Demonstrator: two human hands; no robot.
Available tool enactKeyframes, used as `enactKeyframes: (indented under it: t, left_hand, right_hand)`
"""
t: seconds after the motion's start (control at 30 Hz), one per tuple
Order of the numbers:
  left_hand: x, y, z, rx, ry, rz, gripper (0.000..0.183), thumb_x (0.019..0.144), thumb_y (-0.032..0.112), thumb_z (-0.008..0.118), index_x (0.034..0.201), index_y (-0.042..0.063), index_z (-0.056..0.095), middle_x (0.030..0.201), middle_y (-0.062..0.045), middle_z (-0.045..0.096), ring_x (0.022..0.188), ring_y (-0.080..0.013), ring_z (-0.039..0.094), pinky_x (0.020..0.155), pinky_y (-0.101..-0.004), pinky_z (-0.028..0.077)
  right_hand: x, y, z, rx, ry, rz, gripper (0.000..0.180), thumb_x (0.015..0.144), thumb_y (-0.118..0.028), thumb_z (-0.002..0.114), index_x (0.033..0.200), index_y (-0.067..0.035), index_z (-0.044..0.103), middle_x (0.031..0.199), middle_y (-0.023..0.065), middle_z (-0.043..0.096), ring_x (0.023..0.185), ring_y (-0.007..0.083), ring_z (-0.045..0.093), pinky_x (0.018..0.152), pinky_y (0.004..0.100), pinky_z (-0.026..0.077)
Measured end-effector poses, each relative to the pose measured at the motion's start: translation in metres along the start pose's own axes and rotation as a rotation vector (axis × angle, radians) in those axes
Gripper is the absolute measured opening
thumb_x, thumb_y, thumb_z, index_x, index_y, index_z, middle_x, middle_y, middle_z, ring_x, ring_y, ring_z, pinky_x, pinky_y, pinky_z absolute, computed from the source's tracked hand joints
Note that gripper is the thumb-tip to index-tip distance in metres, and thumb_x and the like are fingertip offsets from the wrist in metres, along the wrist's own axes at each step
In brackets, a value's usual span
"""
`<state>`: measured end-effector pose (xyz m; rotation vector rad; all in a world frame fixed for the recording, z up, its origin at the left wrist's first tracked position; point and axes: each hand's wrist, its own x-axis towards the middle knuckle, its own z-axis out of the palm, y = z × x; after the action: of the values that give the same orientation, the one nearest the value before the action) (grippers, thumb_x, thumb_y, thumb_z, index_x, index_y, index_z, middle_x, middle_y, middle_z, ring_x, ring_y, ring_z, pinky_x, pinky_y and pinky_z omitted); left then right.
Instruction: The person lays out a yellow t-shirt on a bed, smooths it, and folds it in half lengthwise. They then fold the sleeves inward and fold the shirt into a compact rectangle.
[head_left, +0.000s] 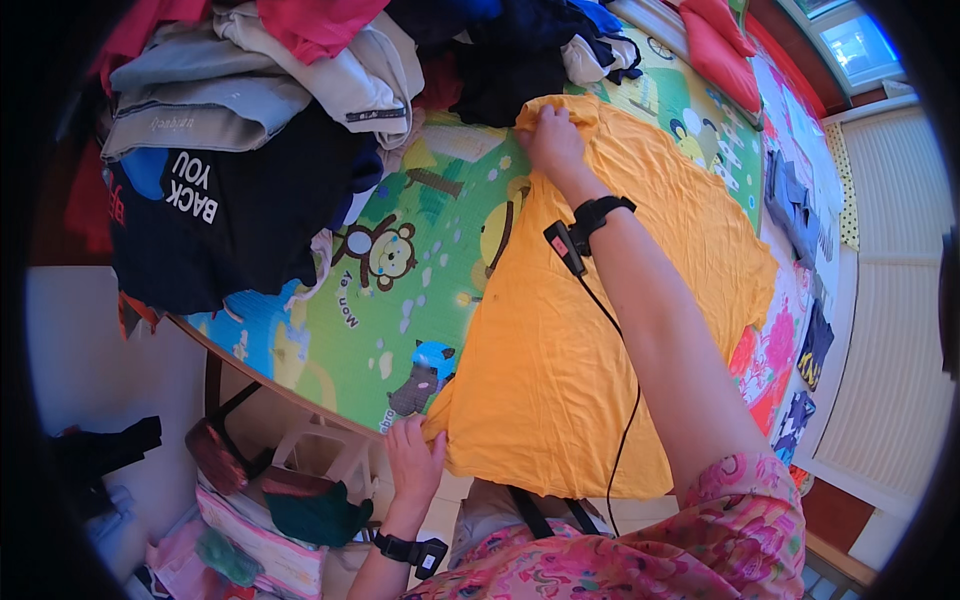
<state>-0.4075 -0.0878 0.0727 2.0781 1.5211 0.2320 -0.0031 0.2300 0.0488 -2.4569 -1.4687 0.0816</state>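
A yellow-orange T-shirt (555, 360) lies spread over the table's patterned mat, its lower hem hanging at the near edge in front of my body. My left hand (415, 459) pinches the shirt's near left corner at the table edge. Stretched far forward, my right hand (553, 142) grips the bunched cloth at the shirt's far left end. One short sleeve (756, 289) points out to the right. Folds of fabric hide the fingertips of my right hand. Both wrists carry black strapped devices, and a cable runs from the right one across the shirt.
A tall clothes heap (247, 172) fills the table's left side, with dark garments (510, 67) behind. Several folded garments (791, 202) line the right side by a ribbed blind (892, 300). Below left are a white plastic stool (322, 450) and a pink-and-white bundle (262, 547).
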Motion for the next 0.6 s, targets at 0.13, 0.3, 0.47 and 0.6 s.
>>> enactKeyframes:
  t: [0.13, 0.3, 0.47, 0.6]
  left_hand:
    - [0.003, -0.004, -0.005, -0.109, -0.141, -0.181, 0.027, 0.076, 0.014, 0.079, 0.091, 0.005, 0.058, 0.091, -0.012, 0.057, 0.091, -0.0337, 0.056, 0.087, -0.0461, 0.042]
    - [0.003, 0.007, -0.025, -0.322, -0.122, -0.04, 0.023, 0.077, 0.008, 0.075, 0.076, 0.005, 0.052, 0.08, -0.011, 0.056, 0.079, -0.0332, 0.058, 0.073, -0.0424, 0.046]
    - [-0.01, 0.043, -0.046, -0.477, -0.263, 0.139, 0.027, 0.077, 0.002, 0.073, 0.073, 0.003, 0.047, 0.074, -0.012, 0.051, 0.066, -0.0283, 0.056, 0.056, -0.0348, 0.042]
    - [-0.016, 0.08, -0.052, -0.465, -0.447, 0.285, 0.025, 0.081, 0.006, 0.071, 0.073, 0.004, 0.047, 0.073, -0.012, 0.05, 0.065, -0.0292, 0.055, 0.056, -0.0363, 0.043]
  right_hand:
    - [0.035, 0.018, -0.015, 0.174, -0.19, 0.004, 0.039, 0.084, -0.036, 0.073, 0.102, -0.002, 0.065, 0.099, 0.015, 0.068, 0.093, 0.0338, 0.068, 0.08, 0.0437, 0.054]
    - [0.054, 0.037, -0.06, 0.831, -0.248, 0.249, 0.024, 0.086, -0.026, 0.068, 0.096, -0.004, 0.067, 0.09, 0.0055, 0.068, 0.079, 0.0249, 0.066, 0.074, 0.0366, 0.053]
    - [0.047, 0.063, -0.096, 1.378, -0.243, 0.483, 0.02, 0.092, -0.009, 0.057, 0.111, -0.003, 0.058, 0.105, 0.0078, 0.065, 0.095, 0.0233, 0.064, 0.082, 0.0434, 0.054]
    - [0.033, 0.102, -0.115, 1.544, -0.156, 0.512, 0.02, 0.093, -0.011, 0.057, 0.112, -0.005, 0.059, 0.106, 0.0076, 0.065, 0.097, 0.0233, 0.064, 0.085, 0.042, 0.053]
